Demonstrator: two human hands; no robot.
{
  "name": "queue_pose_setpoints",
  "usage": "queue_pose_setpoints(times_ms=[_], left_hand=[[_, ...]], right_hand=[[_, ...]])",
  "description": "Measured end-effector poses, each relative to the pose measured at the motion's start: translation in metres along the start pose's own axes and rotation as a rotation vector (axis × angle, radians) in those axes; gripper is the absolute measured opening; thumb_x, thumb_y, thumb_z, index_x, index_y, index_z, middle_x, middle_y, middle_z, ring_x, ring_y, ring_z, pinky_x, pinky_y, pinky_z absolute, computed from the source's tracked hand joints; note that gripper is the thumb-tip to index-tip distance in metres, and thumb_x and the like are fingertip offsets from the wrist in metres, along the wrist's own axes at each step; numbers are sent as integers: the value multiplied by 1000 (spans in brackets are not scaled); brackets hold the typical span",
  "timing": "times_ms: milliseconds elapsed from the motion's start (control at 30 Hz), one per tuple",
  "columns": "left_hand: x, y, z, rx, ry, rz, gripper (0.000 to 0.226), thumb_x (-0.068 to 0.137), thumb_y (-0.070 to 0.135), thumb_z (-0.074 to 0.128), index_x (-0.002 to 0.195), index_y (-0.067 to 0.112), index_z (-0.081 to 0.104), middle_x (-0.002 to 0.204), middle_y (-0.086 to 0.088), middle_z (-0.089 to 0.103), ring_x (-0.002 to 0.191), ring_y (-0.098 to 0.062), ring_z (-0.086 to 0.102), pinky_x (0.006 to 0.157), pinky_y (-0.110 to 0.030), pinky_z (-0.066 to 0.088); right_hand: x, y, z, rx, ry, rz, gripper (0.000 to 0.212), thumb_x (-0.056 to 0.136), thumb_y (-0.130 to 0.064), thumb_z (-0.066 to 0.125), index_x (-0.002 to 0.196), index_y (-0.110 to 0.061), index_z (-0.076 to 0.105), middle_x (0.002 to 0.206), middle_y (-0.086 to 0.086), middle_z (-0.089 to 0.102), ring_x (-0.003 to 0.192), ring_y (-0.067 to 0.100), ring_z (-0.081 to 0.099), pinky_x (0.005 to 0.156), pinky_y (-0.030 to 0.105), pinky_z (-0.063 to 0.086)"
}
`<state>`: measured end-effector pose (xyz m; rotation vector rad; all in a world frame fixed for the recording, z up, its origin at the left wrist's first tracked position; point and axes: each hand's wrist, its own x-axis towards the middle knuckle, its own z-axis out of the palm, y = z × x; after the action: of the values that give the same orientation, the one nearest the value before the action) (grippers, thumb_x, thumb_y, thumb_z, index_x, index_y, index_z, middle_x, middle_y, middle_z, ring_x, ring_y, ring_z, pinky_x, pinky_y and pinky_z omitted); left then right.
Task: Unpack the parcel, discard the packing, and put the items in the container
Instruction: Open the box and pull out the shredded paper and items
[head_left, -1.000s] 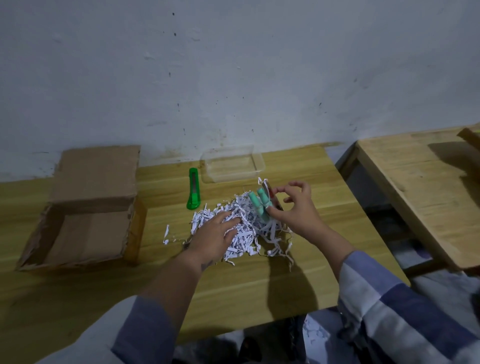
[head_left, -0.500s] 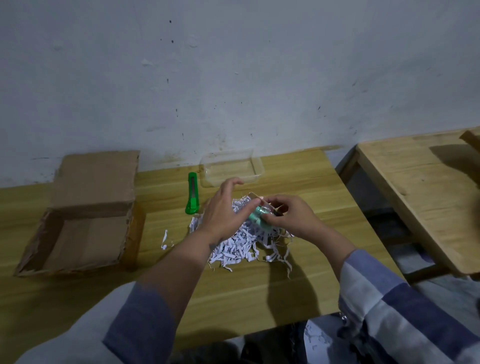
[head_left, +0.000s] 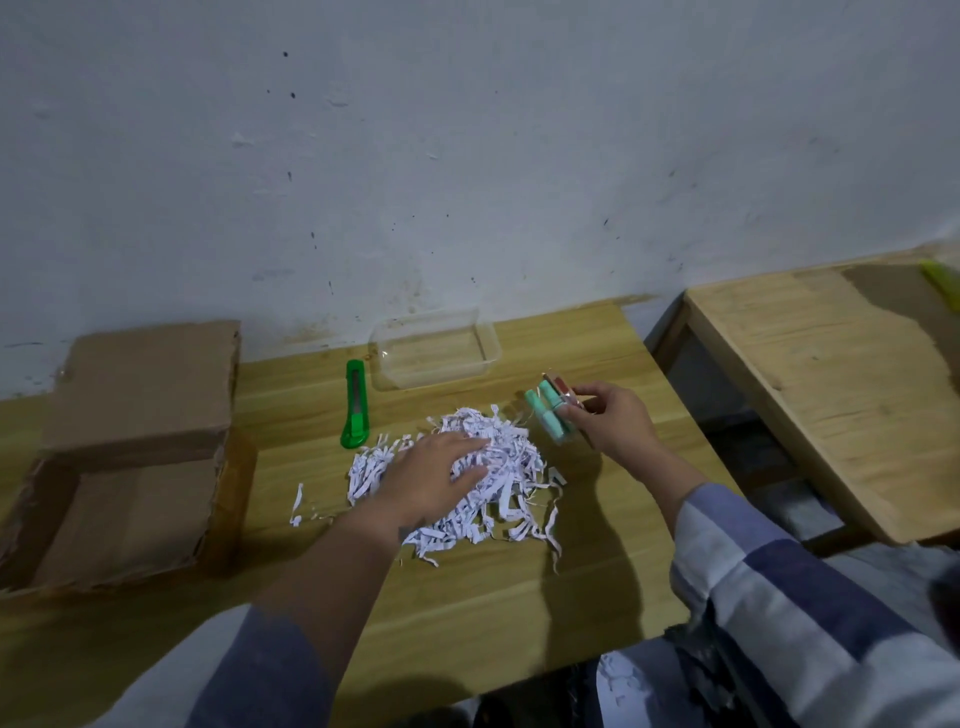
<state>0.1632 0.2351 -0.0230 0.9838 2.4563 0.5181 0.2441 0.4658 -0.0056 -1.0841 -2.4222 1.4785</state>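
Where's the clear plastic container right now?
In the head view the clear container sits at the table's far edge against the wall, right of the green utility knife and beyond the shredded paper pile. It looks empty.

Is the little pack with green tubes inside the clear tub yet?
No, the right hand holds the pack above the table, beside the empty clear tub.

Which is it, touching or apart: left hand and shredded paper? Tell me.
Touching. The head view shows the left hand lying palm down on the shredded paper, with strips showing around and between its fingers and no gap beneath.
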Motion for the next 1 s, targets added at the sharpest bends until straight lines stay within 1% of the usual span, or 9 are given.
queue_pose_setpoints(times_ms=[67,233,400,500,567,667,767,900,1000], left_hand=[[-2,-4,6,50,10,16,46,97,49,41,143,43,34,154,7,31,143,-15,25,114,-40,23],[-2,-12,16,96,43,35,48,97,52,38,144,48,28,155,9,29,144,-15,22,115,-43,22],[-5,-14,20,106,51,28,48,97,52,36,144,50,24,156,13,26,145,-12,19,115,-42,17],[-4,-14,20,105,66,34,48,97,52,37,144,50,25,155,14,27,144,-11,20,113,-40,18],[-3,-15,19,92,62,35,48,96,55,36,143,51,26,154,13,28,144,-11,21,113,-40,19],[-6,-16,11,54,75,61,54,89,64,32,142,51,28,153,13,31,143,-12,23,115,-42,14],[-13,-18,4,129,148,100,67,82,73,26,144,49,25,153,18,29,143,-8,22,115,-40,8],[-23,-28,3,132,213,58,73,79,76,29,145,45,24,152,15,33,142,-10,26,117,-44,9],[-34,-43,8,136,137,4,84,73,83,29,146,42,23,153,15,30,142,-11,26,116,-43,18]], right_hand=[[12,3,3,-6,58,37,40,79,-30,73,114,-14,64,99,10,72,87,24,68,77,42,58],[35,9,13,-85,110,60,35,83,-30,68,115,-14,65,105,10,71,92,26,66,71,29,47],[46,18,18,-173,127,79,36,89,-31,60,119,-13,64,111,15,69,100,31,63,74,28,44],[43,16,19,-205,151,81,44,88,-37,59,127,-16,58,122,18,60,110,33,58,90,37,50],[35,14,20,-214,188,72,45,88,-36,58,129,-18,55,128,17,51,117,34,51,99,43,46],[14,7,26,-215,184,-42,35,90,-27,57,124,-21,57,124,12,49,117,32,48,100,43,44],[-14,-3,38,-359,203,-161,30,89,-25,57,118,-28,60,122,4,50,117,26,43,103,45,38],[-44,-16,62,-367,33,-393,27,90,-31,54,116,-32,60,123,-4,55,118,17,44,103,42,38],[-58,-14,82,-524,-185,-525,37,88,-40,54,124,-35,55,132,-2,49,123,19,39,101,41,37]])
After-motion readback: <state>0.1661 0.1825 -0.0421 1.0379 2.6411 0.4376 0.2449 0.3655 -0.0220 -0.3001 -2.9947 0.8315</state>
